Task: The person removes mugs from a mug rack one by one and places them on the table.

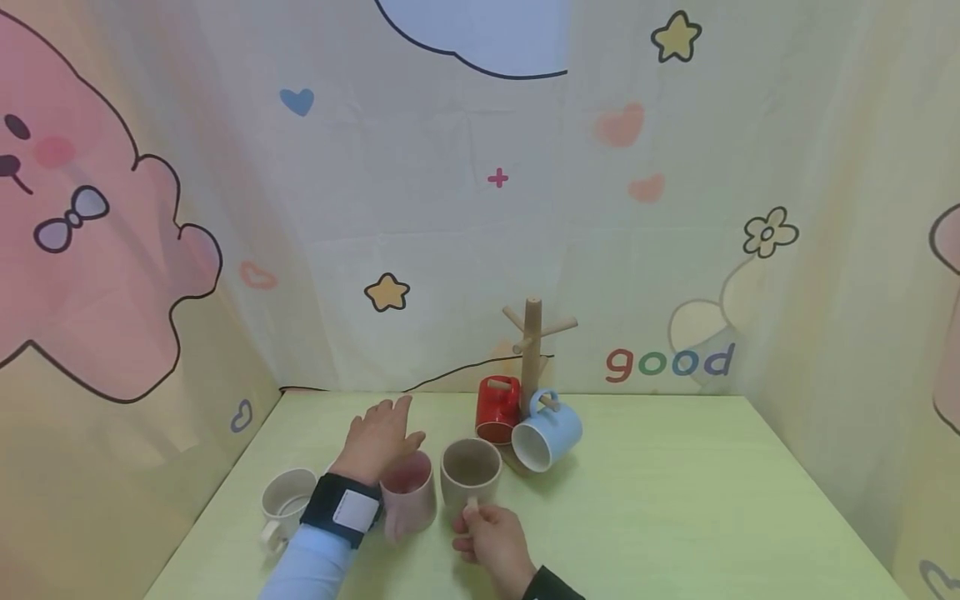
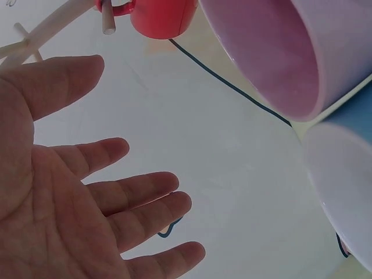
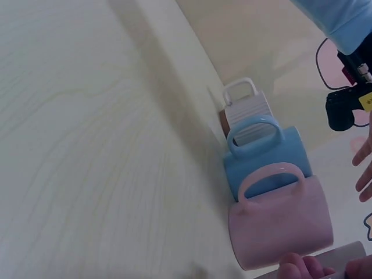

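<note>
My right hand (image 1: 495, 542) pinches the handle of a beige mug (image 1: 471, 487) that faces mouth up. Above and behind a pink mug (image 1: 414, 504) hovers my left hand (image 1: 377, 439); its fingers are spread and hold nothing, as the left wrist view confirms. Left of the pink mug, a blue mug (image 3: 264, 163) shows in the right wrist view, but my left arm mostly covers it in the head view. A white ribbed mug (image 3: 250, 113) stands at the far end of this row.
Behind the beige mug stands a wooden mug tree (image 1: 532, 358) with several pegs. A red mug (image 1: 495, 412) and a light blue mug (image 1: 557, 437) hang on its lower pegs. Printed cloth (image 1: 450, 192) encloses the pale table (image 1: 675, 500) at the back and sides.
</note>
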{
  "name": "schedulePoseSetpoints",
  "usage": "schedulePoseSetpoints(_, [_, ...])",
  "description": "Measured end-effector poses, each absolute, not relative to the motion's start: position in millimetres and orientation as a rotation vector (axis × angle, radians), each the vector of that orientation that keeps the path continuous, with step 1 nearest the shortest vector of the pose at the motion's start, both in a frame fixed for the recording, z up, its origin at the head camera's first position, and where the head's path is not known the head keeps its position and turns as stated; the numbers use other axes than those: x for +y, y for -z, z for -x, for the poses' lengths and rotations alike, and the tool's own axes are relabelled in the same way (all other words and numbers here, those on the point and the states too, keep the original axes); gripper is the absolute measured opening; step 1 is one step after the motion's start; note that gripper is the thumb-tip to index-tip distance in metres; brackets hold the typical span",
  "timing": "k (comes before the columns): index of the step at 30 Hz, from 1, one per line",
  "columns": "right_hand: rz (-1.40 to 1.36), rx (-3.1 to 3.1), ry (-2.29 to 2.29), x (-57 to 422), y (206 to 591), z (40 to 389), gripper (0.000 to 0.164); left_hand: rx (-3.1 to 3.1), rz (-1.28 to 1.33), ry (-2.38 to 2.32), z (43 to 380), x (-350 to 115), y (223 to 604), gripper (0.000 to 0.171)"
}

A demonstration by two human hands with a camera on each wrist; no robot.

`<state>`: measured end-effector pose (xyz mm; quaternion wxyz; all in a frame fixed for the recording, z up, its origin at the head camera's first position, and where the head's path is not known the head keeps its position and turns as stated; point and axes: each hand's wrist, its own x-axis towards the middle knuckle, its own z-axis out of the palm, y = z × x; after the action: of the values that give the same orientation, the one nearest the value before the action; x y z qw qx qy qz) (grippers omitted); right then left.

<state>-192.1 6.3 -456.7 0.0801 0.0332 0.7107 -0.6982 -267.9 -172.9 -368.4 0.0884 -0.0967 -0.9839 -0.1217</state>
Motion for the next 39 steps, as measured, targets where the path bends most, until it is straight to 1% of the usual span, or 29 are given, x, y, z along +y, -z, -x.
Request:
schedulePoseSetpoints(5, [-0.097, 2.123, 2.087, 1, 465, 193, 0.029, -2.923, 0.286, 0.361, 269, -173, 369, 0.057])
schedulePoseSetpoints(14, [0.043, 2.059, 2.133, -7, 476, 192, 0.027, -2.935, 0.272, 0.384, 273, -168, 372, 0.051])
schedulePoseSetpoints(17, [0.067, 2.031, 2.106, -5, 477, 194, 0.028, -2.952, 0.264, 0.402, 272, -165, 372, 0.052])
schedulePoseSetpoints(23, [0.071, 2.023, 2.069, 0, 475, 194, 0.023, -2.976, 0.269, 0.414, 271, -162, 372, 0.054])
schedulePoseSetpoints(31, [0.135, 2.144, 2.070, 3, 475, 194, 0.021, -2.980, 0.289, 0.419, 272, -161, 376, 0.057])
schedulePoseSetpoints(39, [0.075, 2.198, 2.085, 3, 476, 192, 0.020, -3.004, 0.286, 0.422, 271, -162, 379, 0.059])
